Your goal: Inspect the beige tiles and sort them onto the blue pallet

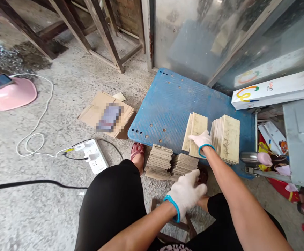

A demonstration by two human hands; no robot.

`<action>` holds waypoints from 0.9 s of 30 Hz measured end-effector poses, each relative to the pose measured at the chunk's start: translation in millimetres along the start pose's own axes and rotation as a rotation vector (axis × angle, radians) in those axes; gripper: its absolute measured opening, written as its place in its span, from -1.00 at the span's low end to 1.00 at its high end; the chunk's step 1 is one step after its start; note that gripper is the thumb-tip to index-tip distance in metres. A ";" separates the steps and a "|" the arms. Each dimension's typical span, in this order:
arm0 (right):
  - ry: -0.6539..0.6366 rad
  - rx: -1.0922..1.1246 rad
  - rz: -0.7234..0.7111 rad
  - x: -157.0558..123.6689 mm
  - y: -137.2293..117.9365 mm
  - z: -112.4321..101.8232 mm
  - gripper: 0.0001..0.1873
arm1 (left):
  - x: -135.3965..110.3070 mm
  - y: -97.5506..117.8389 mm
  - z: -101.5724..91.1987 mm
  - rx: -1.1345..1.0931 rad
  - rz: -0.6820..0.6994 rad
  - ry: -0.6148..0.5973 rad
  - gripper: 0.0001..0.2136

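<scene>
My right hand (202, 140), in a white glove with a blue cuff, spans a pale rectangular board (199, 123) on the left stack, thumb at its left edge and fingers toward its right edge. Beside it stands another stack of pale boards (229, 137) with dark smudges. Both rest on a blue plastic platform (175, 101). Closer to my body, my gloved left hand (187, 192) hovers with fingers apart, holding nothing visible. Just beyond it, between my feet, are two piles of thin boards, a left pile (159, 157) and a right pile (185, 164).
Left of the platform lie a cardboard box (89, 111) and a white power strip (95, 157) with cables. A phone lies on a pink stool (23, 94). At right are a white paper bag (272, 91), a metal flask (248, 157) and a grey cabinet (303, 139). Glass panels stand behind.
</scene>
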State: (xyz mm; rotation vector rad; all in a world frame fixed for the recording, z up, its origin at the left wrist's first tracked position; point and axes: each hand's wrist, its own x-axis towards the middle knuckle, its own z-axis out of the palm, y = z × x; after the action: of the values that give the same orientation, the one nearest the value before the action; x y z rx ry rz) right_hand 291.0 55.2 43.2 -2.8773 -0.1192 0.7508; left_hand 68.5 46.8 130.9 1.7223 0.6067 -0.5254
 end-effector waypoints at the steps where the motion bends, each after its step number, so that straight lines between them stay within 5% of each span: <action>1: -0.004 -0.002 0.024 5.3 -4.1 3.3 0.06 | -3.0 1.2 2.1 0.025 0.012 -0.023 -0.58; 11: 0.026 -0.093 0.175 15.8 -19.9 25.4 0.14 | -8.7 -0.9 21.2 0.272 0.100 -0.170 -0.58; 19: 0.017 -0.069 0.206 16.1 -24.5 33.7 0.11 | -5.4 4.7 14.5 0.314 0.088 -0.275 -0.53; 27: 0.048 -0.098 0.213 19.3 -30.7 38.4 0.11 | -10.9 -0.1 19.0 0.211 0.050 -0.167 -0.60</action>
State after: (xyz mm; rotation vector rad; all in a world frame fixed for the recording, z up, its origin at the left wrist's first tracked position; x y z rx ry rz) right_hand 287.9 93.0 6.4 -3.0328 0.1637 0.7296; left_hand 59.6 27.0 133.5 1.8639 0.3995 -0.7103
